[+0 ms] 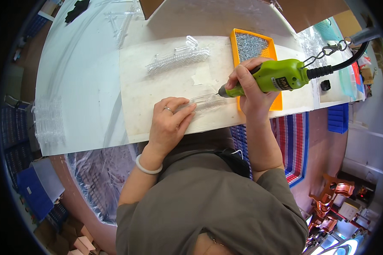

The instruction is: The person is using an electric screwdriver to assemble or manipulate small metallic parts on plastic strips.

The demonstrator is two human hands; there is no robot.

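Fingers of the right hand (253, 91) were clamped around a green corded driver (291, 73), whose dark label (284, 83) bore pale lettering. Fingers of the left hand (169, 117) touched a clear plastic part (209, 101) to their right; whether they gripped it could not be told. A yellow tray (232, 40) lay beyond the right fingers.

A white worktable (85, 76) carries a yellow tray (233, 42) of screws (251, 46) behind the right hand (255, 87), clear plastic pieces (178, 60) beyond the left hand (169, 119)
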